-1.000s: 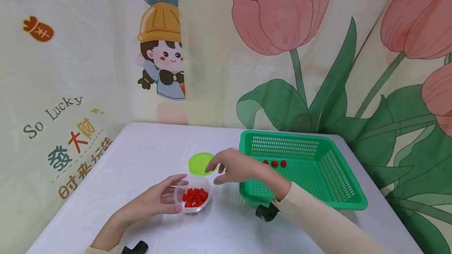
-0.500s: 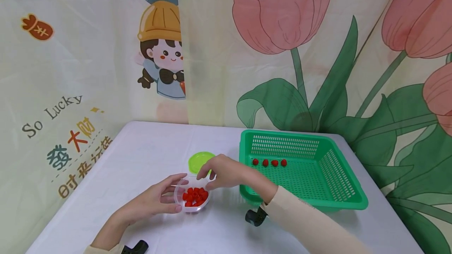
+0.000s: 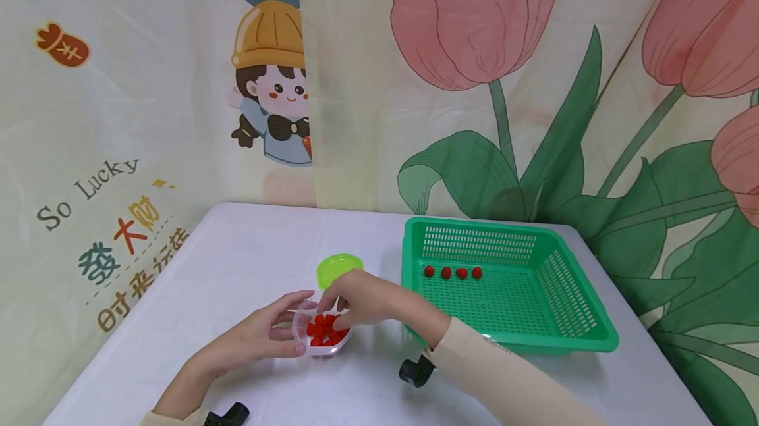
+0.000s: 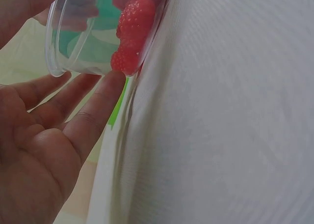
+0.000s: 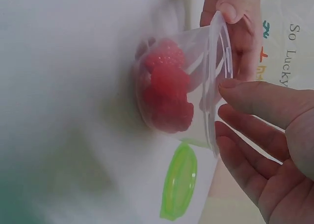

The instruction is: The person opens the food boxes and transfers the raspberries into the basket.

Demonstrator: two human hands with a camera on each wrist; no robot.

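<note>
A clear plastic container (image 3: 301, 327) with several red raspberries (image 3: 320, 328) inside stands on the table. My left hand (image 3: 257, 342) holds its left side, thumb toward the near side and fingers on the far side. In the left wrist view a fingertip touches the container wall (image 4: 81, 66) low down. My right hand (image 3: 363, 297) is over the container's opening. The right wrist view shows its thumb and fingers apart at the rim (image 5: 214, 130), with nothing between them and the raspberries (image 5: 169, 89) lower down.
A green slotted basket (image 3: 557, 288) stands to the right, several raspberries (image 3: 453, 272) in a row on its floor. Behind the container lies a light green lid (image 3: 333, 269). A white cloth (image 3: 255, 248) covers the table, and a printed curtain (image 3: 356, 83) hangs behind.
My right hand has moved left and down from beside the basket to the container's opening, uncovering the leftmost raspberry in the basket. The left hand and container have stayed put.
</note>
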